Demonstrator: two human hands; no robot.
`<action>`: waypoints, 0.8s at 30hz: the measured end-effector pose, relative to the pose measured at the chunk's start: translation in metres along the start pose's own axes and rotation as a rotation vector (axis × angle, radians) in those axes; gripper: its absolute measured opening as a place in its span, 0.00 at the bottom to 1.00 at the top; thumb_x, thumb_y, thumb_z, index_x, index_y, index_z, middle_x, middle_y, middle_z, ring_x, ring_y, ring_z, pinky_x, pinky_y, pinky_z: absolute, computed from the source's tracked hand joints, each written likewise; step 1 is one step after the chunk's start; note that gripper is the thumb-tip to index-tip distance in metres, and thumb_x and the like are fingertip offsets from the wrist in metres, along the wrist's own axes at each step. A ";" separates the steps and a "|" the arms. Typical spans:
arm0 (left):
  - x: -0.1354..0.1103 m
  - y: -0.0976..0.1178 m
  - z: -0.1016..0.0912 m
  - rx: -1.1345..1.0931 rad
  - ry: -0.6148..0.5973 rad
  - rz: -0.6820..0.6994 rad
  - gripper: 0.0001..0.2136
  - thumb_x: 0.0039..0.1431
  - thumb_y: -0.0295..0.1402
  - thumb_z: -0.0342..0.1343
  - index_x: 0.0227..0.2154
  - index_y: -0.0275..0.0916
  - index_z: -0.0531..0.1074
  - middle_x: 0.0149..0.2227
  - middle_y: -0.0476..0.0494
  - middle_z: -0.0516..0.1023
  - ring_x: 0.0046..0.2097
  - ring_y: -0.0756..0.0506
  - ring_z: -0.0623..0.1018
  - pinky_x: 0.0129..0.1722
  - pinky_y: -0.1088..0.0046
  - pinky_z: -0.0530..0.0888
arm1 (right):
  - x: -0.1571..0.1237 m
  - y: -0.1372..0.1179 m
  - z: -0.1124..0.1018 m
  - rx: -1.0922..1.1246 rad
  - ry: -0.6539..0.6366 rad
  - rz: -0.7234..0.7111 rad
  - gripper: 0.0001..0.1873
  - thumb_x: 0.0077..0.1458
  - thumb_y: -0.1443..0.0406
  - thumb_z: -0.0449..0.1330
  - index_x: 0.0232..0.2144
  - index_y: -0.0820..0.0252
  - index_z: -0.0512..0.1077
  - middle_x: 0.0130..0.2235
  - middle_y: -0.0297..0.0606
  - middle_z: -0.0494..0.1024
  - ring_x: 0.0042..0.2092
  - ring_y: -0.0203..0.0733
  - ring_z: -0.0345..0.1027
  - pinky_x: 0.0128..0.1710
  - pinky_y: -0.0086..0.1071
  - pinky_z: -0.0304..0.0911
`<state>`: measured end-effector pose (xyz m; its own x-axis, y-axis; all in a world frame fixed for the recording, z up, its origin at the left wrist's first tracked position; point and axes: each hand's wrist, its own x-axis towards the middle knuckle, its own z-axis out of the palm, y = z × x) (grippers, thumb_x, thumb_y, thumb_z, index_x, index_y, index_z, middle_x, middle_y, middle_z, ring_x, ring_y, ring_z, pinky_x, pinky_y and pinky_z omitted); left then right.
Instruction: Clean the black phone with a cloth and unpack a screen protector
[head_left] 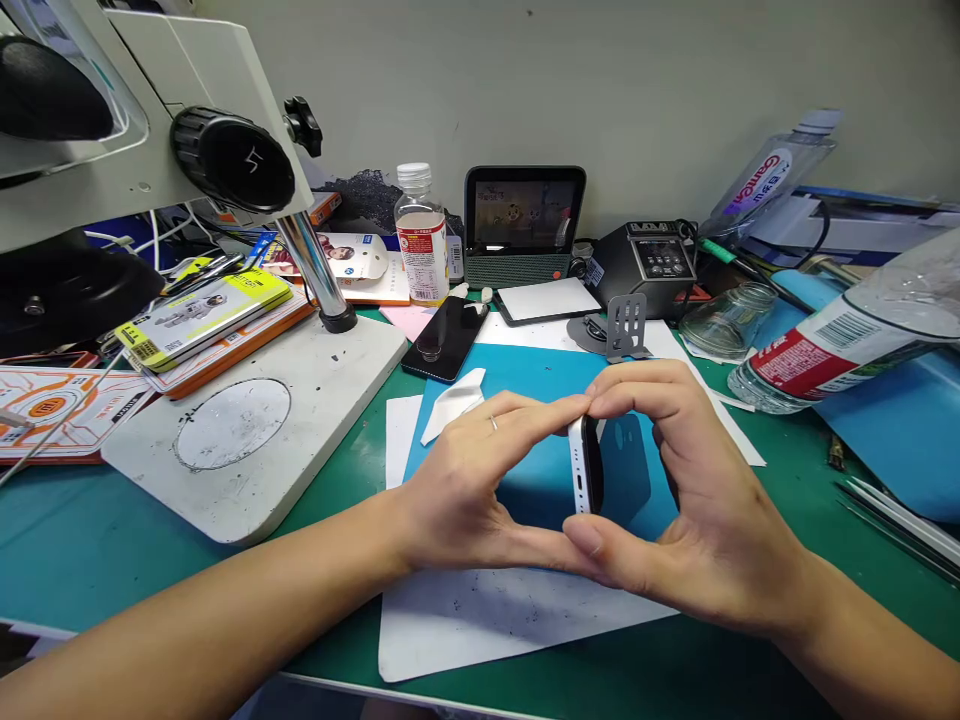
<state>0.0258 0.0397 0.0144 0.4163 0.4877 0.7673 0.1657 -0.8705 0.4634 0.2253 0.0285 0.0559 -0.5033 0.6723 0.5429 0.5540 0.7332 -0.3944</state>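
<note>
A white-edged smartphone (579,468) stands on its side between my two hands, its bottom edge with the port and speaker holes facing me. My left hand (487,480) grips it from the left, fingers on the upper edge and thumb along the lower one. From the right, my right hand (690,490) pinches the same phone between fingertips above and thumb below. Most of the phone's faces are turned out of sight. Beneath the hands lies a blue mat (525,365) on a white sheet (480,625). A crumpled white tissue (456,402) rests by the mat's left side.
A microscope stand base (247,450) occupies the left. Behind the mat are a black phone (446,338), a drink bottle (421,245), a smart display (525,225) and a black station (645,265). A large water bottle (847,335) and glass jar (731,320) lie right.
</note>
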 end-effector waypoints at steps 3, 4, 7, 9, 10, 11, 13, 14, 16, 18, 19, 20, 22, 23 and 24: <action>0.001 0.000 0.000 -0.014 -0.001 0.008 0.35 0.56 0.46 0.65 0.63 0.42 0.60 0.50 0.38 0.78 0.45 0.41 0.78 0.46 0.63 0.75 | 0.000 -0.001 0.000 0.012 -0.006 0.007 0.29 0.49 0.57 0.66 0.50 0.47 0.59 0.46 0.44 0.67 0.49 0.59 0.65 0.45 0.51 0.66; 0.001 0.000 0.000 -0.018 -0.001 0.009 0.34 0.56 0.45 0.65 0.62 0.41 0.61 0.50 0.38 0.78 0.45 0.42 0.78 0.46 0.63 0.75 | 0.000 -0.001 0.000 0.021 -0.006 0.005 0.28 0.49 0.57 0.66 0.50 0.47 0.59 0.46 0.44 0.67 0.49 0.59 0.65 0.45 0.51 0.66; 0.001 0.000 0.000 -0.021 0.009 0.023 0.33 0.54 0.45 0.66 0.60 0.41 0.62 0.50 0.38 0.78 0.44 0.42 0.78 0.46 0.64 0.75 | -0.001 -0.001 0.000 0.044 -0.012 0.003 0.27 0.49 0.58 0.66 0.48 0.48 0.58 0.46 0.44 0.66 0.49 0.58 0.65 0.45 0.51 0.66; 0.002 -0.001 0.000 -0.018 0.012 0.031 0.33 0.54 0.44 0.67 0.59 0.41 0.63 0.49 0.38 0.78 0.43 0.43 0.78 0.45 0.64 0.75 | -0.002 0.000 0.000 0.050 -0.021 0.006 0.27 0.48 0.59 0.66 0.48 0.48 0.58 0.46 0.44 0.65 0.50 0.58 0.64 0.45 0.51 0.66; 0.002 -0.001 0.000 -0.018 0.011 0.033 0.32 0.53 0.44 0.67 0.58 0.41 0.63 0.49 0.38 0.79 0.43 0.43 0.78 0.45 0.64 0.74 | -0.002 0.000 0.000 0.049 -0.023 0.009 0.28 0.48 0.59 0.66 0.48 0.48 0.57 0.46 0.44 0.65 0.50 0.58 0.64 0.45 0.51 0.66; 0.002 -0.001 0.000 -0.016 0.011 0.036 0.32 0.53 0.44 0.67 0.58 0.41 0.64 0.49 0.38 0.79 0.42 0.43 0.78 0.44 0.64 0.74 | -0.002 0.000 0.000 0.047 -0.024 0.014 0.28 0.48 0.59 0.66 0.47 0.48 0.57 0.46 0.44 0.65 0.50 0.58 0.64 0.44 0.51 0.67; 0.003 -0.001 0.000 -0.007 0.012 0.041 0.31 0.52 0.44 0.67 0.57 0.40 0.64 0.48 0.38 0.79 0.42 0.43 0.78 0.43 0.65 0.74 | -0.003 -0.001 0.000 0.048 -0.021 0.022 0.28 0.48 0.59 0.66 0.47 0.48 0.57 0.46 0.44 0.65 0.49 0.58 0.64 0.43 0.50 0.67; 0.003 -0.001 0.000 0.000 0.015 0.048 0.31 0.52 0.43 0.67 0.56 0.40 0.64 0.47 0.38 0.79 0.41 0.44 0.78 0.43 0.65 0.74 | -0.003 -0.001 0.000 0.052 -0.019 0.024 0.27 0.48 0.59 0.66 0.47 0.48 0.57 0.46 0.44 0.65 0.49 0.58 0.65 0.42 0.50 0.67; 0.004 0.000 0.001 0.017 0.024 0.072 0.32 0.51 0.43 0.68 0.56 0.39 0.64 0.46 0.39 0.80 0.40 0.44 0.78 0.42 0.65 0.74 | -0.003 -0.003 0.000 0.064 -0.017 0.028 0.26 0.48 0.61 0.65 0.46 0.48 0.57 0.45 0.44 0.65 0.47 0.57 0.65 0.41 0.48 0.68; 0.005 0.000 0.002 0.040 0.026 0.091 0.33 0.50 0.44 0.68 0.56 0.40 0.63 0.45 0.39 0.80 0.39 0.44 0.78 0.41 0.65 0.74 | -0.003 -0.004 0.000 0.081 -0.012 0.025 0.24 0.48 0.62 0.65 0.44 0.49 0.58 0.45 0.44 0.66 0.46 0.55 0.65 0.39 0.46 0.68; 0.005 0.000 0.002 0.052 0.026 0.096 0.33 0.50 0.44 0.67 0.56 0.40 0.62 0.45 0.40 0.80 0.39 0.44 0.79 0.41 0.65 0.74 | -0.003 -0.004 0.000 0.089 -0.009 0.024 0.23 0.48 0.63 0.65 0.44 0.49 0.58 0.45 0.43 0.66 0.46 0.55 0.66 0.39 0.45 0.68; 0.006 0.000 0.002 0.061 0.023 0.099 0.33 0.50 0.44 0.67 0.56 0.41 0.62 0.45 0.40 0.80 0.39 0.44 0.79 0.41 0.65 0.74 | -0.003 -0.004 0.001 0.098 -0.006 0.023 0.23 0.48 0.63 0.65 0.43 0.49 0.58 0.44 0.43 0.66 0.46 0.54 0.66 0.38 0.45 0.68; 0.007 0.000 0.002 0.063 0.017 0.113 0.33 0.50 0.45 0.67 0.56 0.41 0.62 0.44 0.41 0.80 0.39 0.44 0.80 0.41 0.65 0.73 | -0.002 -0.004 0.002 0.112 -0.002 0.016 0.24 0.47 0.64 0.65 0.43 0.49 0.58 0.44 0.42 0.66 0.45 0.52 0.66 0.38 0.43 0.69; 0.008 -0.001 0.002 0.057 0.017 0.125 0.34 0.49 0.45 0.67 0.56 0.40 0.62 0.44 0.41 0.81 0.39 0.44 0.80 0.41 0.66 0.73 | -0.002 -0.004 0.002 0.116 -0.001 0.013 0.24 0.46 0.65 0.65 0.43 0.50 0.58 0.44 0.42 0.65 0.44 0.51 0.66 0.38 0.42 0.69; 0.008 -0.001 0.002 0.050 0.017 0.138 0.34 0.49 0.46 0.67 0.56 0.39 0.62 0.43 0.41 0.80 0.39 0.44 0.80 0.41 0.66 0.73 | -0.002 -0.004 0.002 0.121 -0.002 0.010 0.25 0.45 0.66 0.65 0.43 0.50 0.58 0.44 0.41 0.65 0.44 0.50 0.66 0.38 0.41 0.69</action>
<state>0.0313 0.0443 0.0191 0.4232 0.3640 0.8297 0.1522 -0.9313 0.3309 0.2231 0.0244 0.0544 -0.4991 0.6800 0.5371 0.4751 0.7331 -0.4867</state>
